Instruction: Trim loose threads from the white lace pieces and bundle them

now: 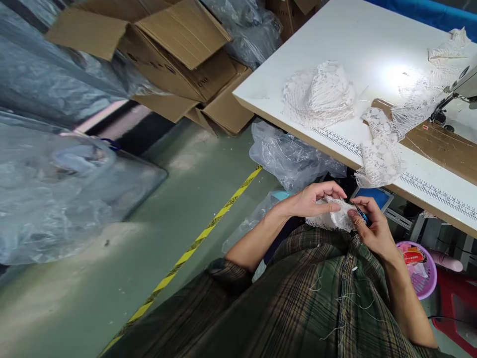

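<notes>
My left hand (316, 200) is closed on a piece of white lace (330, 219) just above my lap, thumb on top and fingers behind. Beside it my right hand (374, 226) is closed around small blue-handled thread snips (361, 214), whose dark tip points toward the lace. The right thumb also lies at the lace's edge. On the white table, a lace strip (382, 141) hangs slightly over the front edge and runs back toward the sewing machine (460, 89). A folded heap of white lace (322, 94) lies on the table to its left.
The white sewing table (290, 54) has ruler markings along its front. Open cardboard boxes (179, 54) and plastic-wrapped bundles (55, 184) stand at the left. Yellow-black tape (201, 238) crosses the floor. A pink basket (428, 278) and a red stool (454, 303) are at the lower right.
</notes>
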Demonstrator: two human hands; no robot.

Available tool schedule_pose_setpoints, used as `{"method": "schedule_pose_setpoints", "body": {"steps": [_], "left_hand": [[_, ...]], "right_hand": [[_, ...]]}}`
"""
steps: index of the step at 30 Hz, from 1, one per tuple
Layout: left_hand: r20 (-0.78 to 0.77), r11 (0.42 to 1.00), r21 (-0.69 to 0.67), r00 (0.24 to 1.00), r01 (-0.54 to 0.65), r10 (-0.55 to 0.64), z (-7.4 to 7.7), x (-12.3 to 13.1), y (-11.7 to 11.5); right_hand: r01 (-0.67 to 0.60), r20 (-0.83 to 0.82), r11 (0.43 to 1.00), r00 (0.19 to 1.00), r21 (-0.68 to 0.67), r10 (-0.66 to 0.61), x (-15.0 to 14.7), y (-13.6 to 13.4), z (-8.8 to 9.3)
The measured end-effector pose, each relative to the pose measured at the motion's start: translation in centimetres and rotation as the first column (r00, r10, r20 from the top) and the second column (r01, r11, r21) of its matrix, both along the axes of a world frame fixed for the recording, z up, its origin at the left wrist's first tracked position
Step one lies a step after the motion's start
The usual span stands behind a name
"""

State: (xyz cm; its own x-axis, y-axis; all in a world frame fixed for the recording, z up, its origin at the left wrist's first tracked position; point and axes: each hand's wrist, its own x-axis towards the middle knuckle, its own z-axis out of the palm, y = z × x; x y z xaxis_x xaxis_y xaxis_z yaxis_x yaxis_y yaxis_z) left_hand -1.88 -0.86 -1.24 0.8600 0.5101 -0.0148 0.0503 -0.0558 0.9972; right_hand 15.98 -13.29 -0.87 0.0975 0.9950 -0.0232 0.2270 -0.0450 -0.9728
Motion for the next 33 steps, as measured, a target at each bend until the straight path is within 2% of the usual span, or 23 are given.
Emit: {"method": "schedule_pose_setpoints", "body": {"steps": [5, 12, 16, 22, 27, 33], "left_hand": [[0.021, 0.999, -0.003, 0.998, -0.052, 0.052, 0.0, 0.1, 0.1], [0.048, 0.995, -0.023, 0.994, -0.095, 0.096, 0.1, 0.1, 0.2], [0.065, 0.992, -0.061, 0.991, -0.113, 0.117, 0.3, 0.1, 0.1], [0.029, 0.997, -0.003, 0.996, -0.081, 0.081, 0.9, -0.2, 0.2], [-0.005, 0.995, 0.095, 1.0, 0.021, -0.021, 0.9, -0.2, 0.5], [-0.002, 0.999, -0.003, 0.999, 0.038, -0.038, 0.4, -0.2, 0.5]], "right_hand": [[-0.007, 0.096, 0.998, 0.995, 0.066, 0.001, 0.0, 0.2, 0.2], [0.011, 0.099, 0.999, 0.995, 0.036, -0.015, -0.2, 0.0, 0.2], [-0.012, 0.148, 0.997, 0.989, 0.07, 0.002, -0.3, 0.0, 0.3], [-0.02, 0.154, 0.996, 0.988, 0.085, 0.007, -0.3, 0.1, 0.5], [-0.019, 0.15, 0.995, 0.989, 0.093, 0.005, -0.3, 0.1, 0.5], [0.011, 0.142, 0.996, 0.99, 0.088, -0.023, -0.3, 0.1, 0.8]]}}
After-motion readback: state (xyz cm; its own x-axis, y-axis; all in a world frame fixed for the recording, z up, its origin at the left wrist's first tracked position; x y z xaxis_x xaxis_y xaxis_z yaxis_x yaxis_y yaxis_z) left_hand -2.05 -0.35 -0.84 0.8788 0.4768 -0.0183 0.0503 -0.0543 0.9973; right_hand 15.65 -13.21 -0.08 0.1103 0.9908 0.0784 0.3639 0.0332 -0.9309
